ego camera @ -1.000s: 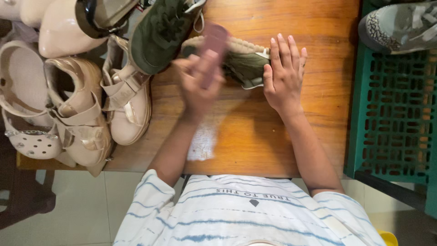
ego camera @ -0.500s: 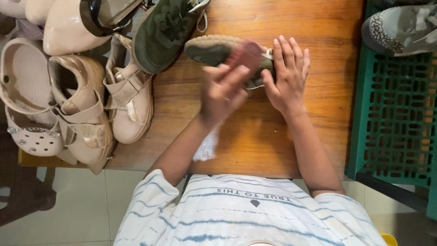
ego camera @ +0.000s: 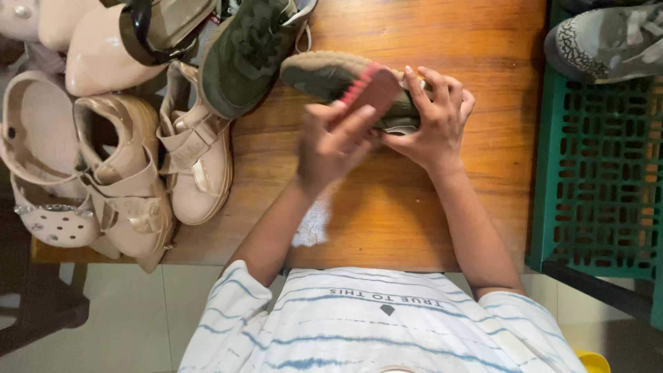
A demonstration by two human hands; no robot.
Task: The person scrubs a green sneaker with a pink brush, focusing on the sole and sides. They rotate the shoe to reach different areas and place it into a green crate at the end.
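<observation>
Pink brush (ego camera: 369, 90) gripped left (ego camera: 335, 141); right (ego camera: 431, 121) steadies shoe (ego camera: 321, 74).

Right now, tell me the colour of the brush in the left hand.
The brush is pinkish red, with a darker back; the head view shows it, slightly blurred.
</observation>
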